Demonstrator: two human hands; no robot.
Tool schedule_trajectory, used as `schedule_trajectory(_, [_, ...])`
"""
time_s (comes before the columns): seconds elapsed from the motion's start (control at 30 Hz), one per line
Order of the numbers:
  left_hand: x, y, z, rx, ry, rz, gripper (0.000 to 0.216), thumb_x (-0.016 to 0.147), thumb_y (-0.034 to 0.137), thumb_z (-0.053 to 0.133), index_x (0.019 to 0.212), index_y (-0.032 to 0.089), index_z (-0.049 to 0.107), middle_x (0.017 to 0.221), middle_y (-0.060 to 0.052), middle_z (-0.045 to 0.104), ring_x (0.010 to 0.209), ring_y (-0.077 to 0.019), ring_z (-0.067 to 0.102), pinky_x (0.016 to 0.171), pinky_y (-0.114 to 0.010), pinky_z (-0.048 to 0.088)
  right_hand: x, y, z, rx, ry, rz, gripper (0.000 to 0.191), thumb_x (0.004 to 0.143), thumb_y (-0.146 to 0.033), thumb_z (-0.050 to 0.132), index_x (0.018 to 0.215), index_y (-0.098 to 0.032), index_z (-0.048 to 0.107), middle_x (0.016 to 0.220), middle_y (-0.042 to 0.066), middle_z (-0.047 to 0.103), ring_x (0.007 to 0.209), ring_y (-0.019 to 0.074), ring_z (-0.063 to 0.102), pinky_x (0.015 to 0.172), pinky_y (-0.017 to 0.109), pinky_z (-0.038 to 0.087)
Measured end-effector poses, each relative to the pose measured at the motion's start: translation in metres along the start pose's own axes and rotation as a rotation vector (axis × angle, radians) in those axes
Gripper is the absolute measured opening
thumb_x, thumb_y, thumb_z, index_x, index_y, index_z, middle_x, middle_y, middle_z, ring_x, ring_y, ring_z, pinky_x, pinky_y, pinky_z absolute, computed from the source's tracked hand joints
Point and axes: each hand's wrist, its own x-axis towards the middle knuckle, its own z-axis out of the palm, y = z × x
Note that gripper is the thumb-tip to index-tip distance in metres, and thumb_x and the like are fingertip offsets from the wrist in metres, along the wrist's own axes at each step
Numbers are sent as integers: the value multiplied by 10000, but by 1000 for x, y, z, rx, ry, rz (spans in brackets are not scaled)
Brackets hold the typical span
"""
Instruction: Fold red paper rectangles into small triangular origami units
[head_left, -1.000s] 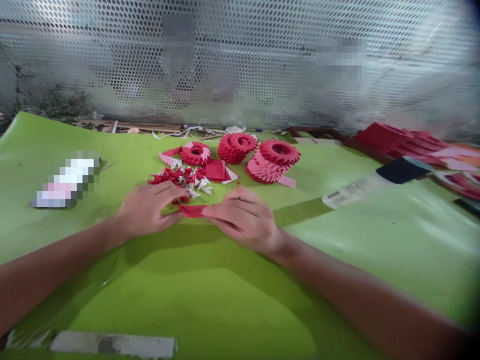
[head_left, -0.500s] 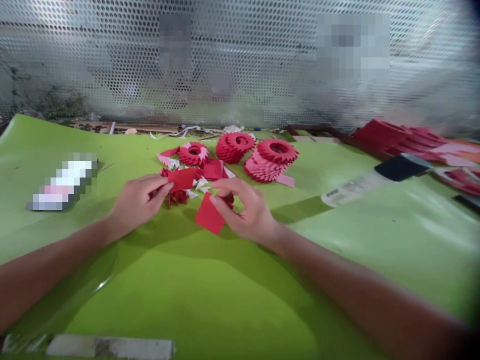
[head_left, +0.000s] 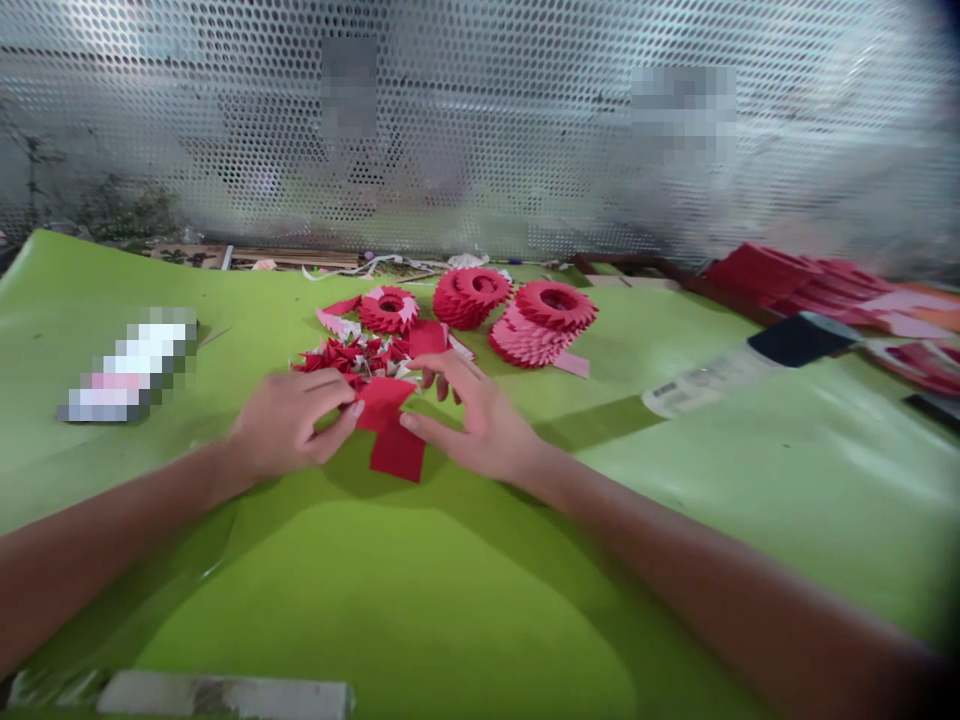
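Note:
My left hand pinches a small red paper piece by its left edge between thumb and forefinger. Beneath it, a second red paper square appears to lie on the green table. To the right, my right hand has its thumb and fingers apart, the thumb tip close to the held paper's right edge; whether it touches is unclear. Just beyond the hands sits a heap of folded red and white paper pieces, with a flat red paper stack beside it.
Rings of folded paper stand behind: a small red-and-pink one, a red one and a taller pink-and-red one. A clear bottle with a dark cap is at right, near red paper bundles. A blurred-out object lies left.
The red square in my right hand has been let go and now lies lower on the table. My left hand has brought its paper right and nearer; my right hand's fingers have spread.

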Motion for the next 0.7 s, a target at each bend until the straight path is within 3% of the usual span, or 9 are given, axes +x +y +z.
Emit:
schedule_trajectory(0.13, [0,1,3,25,-60,139,365,996,237,418,763,158,688,668,-23,696,508,-118,574,471,-229,412,-2,-5,-1,134,-102,-68,174,970,-326,580,947,-167,649,758,13,668,595,111,558,540,220,403])
schedule_trajectory(0.27, [1,3,1,19,-26,60,335,1011,286,420,970,137,717,812,-55,755,574,-132,641,498,-230,458,1,-1,-7,172,-149,15,289,956,-342,562,722,-173,578,594,-29,558,483,86,447,459,211,306])
schedule_trajectory(0.37, [2,1,0,17,-18,-6,325,1008,285,421,1079,142,703,917,-73,771,626,-143,673,525,-240,487,11,13,-17,188,29,274,364,956,-375,512,642,-196,480,541,-46,477,456,88,401,455,220,306])
schedule_trajectory(0.47, [0,1,1,1,-98,77,326,1016,287,423,1083,147,710,941,-78,775,744,-183,711,611,-287,533,23,31,-24,35,195,575,403,963,-354,467,591,-208,417,506,-45,455,436,93,395,467,236,324])
schedule_trajectory(0.7, [-5,10,9,-89,-288,339,331,1020,312,493,1259,169,673,1241,-95,734,1130,-267,673,961,-443,513,33,50,-16,-128,55,587,448,995,-396,436,598,-196,492,545,3,562,484,131,503,529,262,343])
